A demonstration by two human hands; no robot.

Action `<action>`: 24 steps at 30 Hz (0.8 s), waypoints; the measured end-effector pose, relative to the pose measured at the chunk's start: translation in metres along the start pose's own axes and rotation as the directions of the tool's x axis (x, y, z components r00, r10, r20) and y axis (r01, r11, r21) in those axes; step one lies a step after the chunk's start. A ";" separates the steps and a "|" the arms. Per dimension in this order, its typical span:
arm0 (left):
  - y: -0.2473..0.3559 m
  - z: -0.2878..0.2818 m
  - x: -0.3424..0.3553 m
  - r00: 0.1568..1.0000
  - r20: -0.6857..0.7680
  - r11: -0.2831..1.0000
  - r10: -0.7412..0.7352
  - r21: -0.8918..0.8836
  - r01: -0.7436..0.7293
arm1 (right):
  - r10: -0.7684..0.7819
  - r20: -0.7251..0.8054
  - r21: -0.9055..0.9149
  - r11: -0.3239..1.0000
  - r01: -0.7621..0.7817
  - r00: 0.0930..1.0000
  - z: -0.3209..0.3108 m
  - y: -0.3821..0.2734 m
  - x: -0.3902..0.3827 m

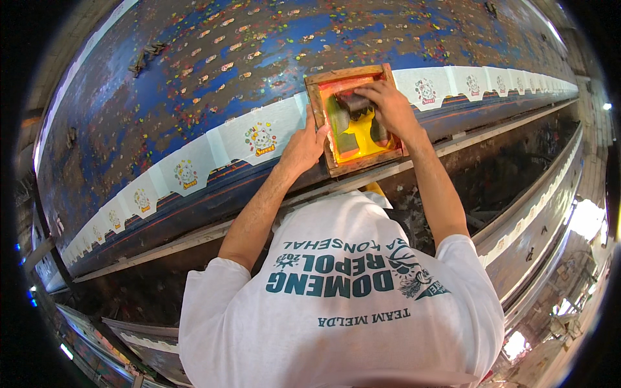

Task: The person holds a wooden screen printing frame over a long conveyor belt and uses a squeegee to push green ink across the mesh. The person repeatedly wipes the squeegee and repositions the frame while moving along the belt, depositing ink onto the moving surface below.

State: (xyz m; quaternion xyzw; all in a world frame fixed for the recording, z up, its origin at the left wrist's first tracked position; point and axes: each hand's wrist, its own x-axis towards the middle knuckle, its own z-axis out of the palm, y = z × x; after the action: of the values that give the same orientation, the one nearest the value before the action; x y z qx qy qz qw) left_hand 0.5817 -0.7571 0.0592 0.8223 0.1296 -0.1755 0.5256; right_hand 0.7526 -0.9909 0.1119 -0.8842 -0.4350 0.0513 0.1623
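Observation:
A wooden screen-printing frame (pixel 346 74) lies across a row of white cut pieces on a long padded table. Inside it, yellow ink (pixel 369 134) is spread over the mesh. My right hand (pixel 391 107) reaches over the frame's right side, its fingers closed on a dark squeegee (pixel 353 103) near the far end of the ink. At the frame's left side, my left hand (pixel 303 147) grips the wooden edge, thumb and index finger against it. Left of the frame, a white piece (pixel 259 137) carries a colourful cartoon print with yellow lettering. To the right, another piece (pixel 425 90) shows a mostly red-and-green print.
The table surface (pixel 213 58) is dark and blue, spotted with ink marks. A narrow rail (pixel 213 234) runs along its near edge. Small dark objects (pixel 147 57) lie at the far left. Another long table (pixel 537 220) with white pieces stands at the right.

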 end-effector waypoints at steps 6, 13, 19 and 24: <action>-0.003 0.005 0.003 1.000 -0.008 1.000 0.004 0.027 -0.004 | 0.161 0.228 0.045 0.983 -0.176 0.960 -0.019 0.012 0.035; 0.003 0.010 0.007 0.999 -0.040 0.995 -0.005 0.097 0.009 | 0.159 0.259 0.038 0.984 -0.175 0.953 -0.015 -0.021 -0.043; 0.012 0.013 0.009 0.995 -0.080 0.986 -0.059 0.153 0.071 | 0.124 0.077 -0.031 0.992 -0.122 0.989 0.001 -0.043 -0.089; 0.017 0.014 0.006 0.987 -0.151 0.982 -0.049 0.175 0.076 | 0.085 0.067 0.035 0.996 -0.088 0.994 -0.001 -0.040 -0.093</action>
State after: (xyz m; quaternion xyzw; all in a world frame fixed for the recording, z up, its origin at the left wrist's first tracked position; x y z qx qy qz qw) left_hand 0.5916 -0.7769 0.0653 0.8726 0.1771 -0.1421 0.4324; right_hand 0.6657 -1.0413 0.1215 -0.8968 -0.4002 0.0956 0.1624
